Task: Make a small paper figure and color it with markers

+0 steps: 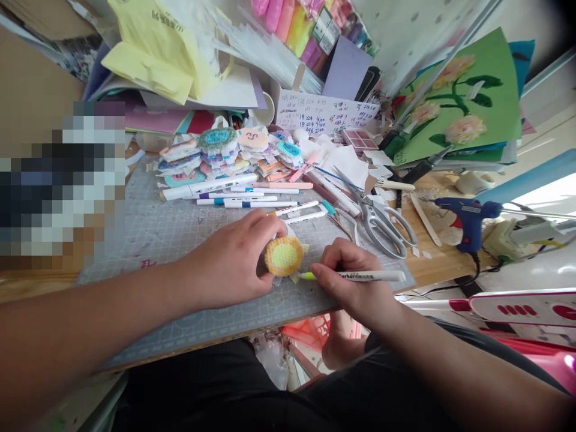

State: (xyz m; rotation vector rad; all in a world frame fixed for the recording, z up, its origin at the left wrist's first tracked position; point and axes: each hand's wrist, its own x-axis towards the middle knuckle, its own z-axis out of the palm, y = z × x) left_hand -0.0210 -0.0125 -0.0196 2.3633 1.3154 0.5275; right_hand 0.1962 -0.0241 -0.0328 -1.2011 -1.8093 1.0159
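The left hand [234, 258] is pinching a round yellow patch [283, 255] against the cutting mat [180, 228] on the tabletop, while the right hand [346, 270] is gripping a marker [360, 276], colouring its edge; the next stroke likely needs the patch turned slightly.

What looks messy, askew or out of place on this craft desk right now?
Clutter mostly. Markers lie loose and unaligned on the cutting mat, scissors sit open beside paper scraps, and the glue gun lies tipped over. The left hand steadies a yellow round piece; the right hand holds a highlighter.
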